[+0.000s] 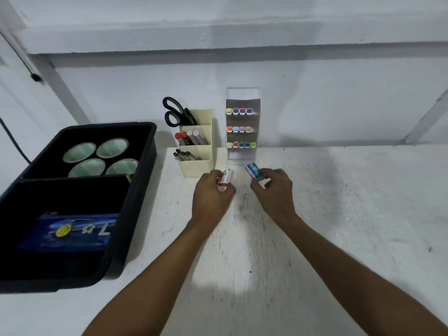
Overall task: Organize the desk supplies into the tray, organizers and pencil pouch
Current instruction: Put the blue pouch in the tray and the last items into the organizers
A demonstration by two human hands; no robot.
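My left hand (211,194) grips a small white eraser with a red and green sleeve (226,177) just in front of the cream pen organizer (196,163). My right hand (272,190) grips a second eraser with a blue and green sleeve (253,171), in front of the clear marker rack (242,156). Both erasers are at or just above the white desk. The black tray (135,190) stands at the left, with a blue pencil pouch (70,232) lying in its near compartment.
The tray's far compartment holds several round tape rolls (99,156). The organizer holds black scissors (177,112), markers and pens. Coloured markers fill the rack's three tiers. The white desk (339,214) stretches to the right and toward me; a wall stands close behind.
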